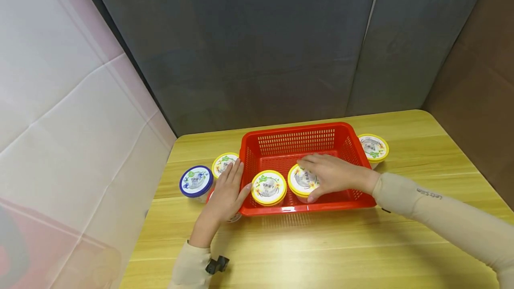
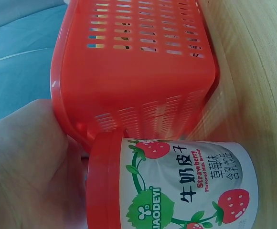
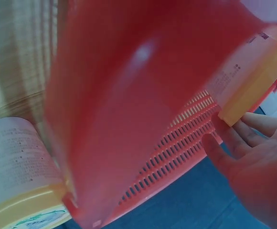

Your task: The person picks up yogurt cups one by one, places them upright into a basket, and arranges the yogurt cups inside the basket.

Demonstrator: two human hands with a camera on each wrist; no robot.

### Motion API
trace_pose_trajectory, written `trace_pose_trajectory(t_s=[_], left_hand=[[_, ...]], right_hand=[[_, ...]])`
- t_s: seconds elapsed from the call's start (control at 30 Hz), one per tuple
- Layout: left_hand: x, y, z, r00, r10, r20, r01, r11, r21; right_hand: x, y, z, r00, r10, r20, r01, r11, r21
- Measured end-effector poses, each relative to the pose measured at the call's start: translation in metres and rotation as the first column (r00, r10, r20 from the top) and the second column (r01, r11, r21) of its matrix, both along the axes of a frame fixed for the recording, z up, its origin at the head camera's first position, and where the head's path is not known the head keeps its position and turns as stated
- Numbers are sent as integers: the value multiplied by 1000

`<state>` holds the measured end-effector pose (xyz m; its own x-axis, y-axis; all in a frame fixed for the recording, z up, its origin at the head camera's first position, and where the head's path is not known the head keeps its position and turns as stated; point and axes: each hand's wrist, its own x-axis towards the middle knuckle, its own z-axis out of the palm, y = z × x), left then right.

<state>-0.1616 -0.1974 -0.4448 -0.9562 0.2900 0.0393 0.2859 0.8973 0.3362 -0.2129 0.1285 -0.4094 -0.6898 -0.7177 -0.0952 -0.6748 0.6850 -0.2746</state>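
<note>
A red plastic basket (image 1: 277, 135) with slotted walls sits on the table. Inside it, at the near side, stand two yellow-lidded milk drink cups. My right hand (image 1: 336, 175) reaches over the basket's right end and grips the right one (image 1: 302, 181) by its lid, thumb on the near side. The left one (image 1: 268, 186) stands apart from my fingers. My left hand (image 1: 225, 196) lies along the basket's left rim, fingers straight. Beneath that hand, outside the basket, stands a red-lidded strawberry milk cup (image 2: 191, 183), mostly hidden in the head view.
Left of the basket stand a blue-lidded cup (image 1: 196, 180) and another yellow-lidded cup (image 1: 223, 163). A further yellow-lidded cup (image 1: 374, 147) is by the right end. A dark panel (image 1: 257, 57) rises behind the wooden table (image 1: 281, 253), with walls at both sides.
</note>
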Motion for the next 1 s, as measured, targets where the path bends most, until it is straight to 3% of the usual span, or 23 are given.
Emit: trace_pose_trajectory(t_s=[1.0], left_hand=[[0, 1, 1, 1000, 8, 5, -8, 1000, 16]], right_hand=[[-1, -3, -11, 1000, 12, 14, -12, 1000, -11]])
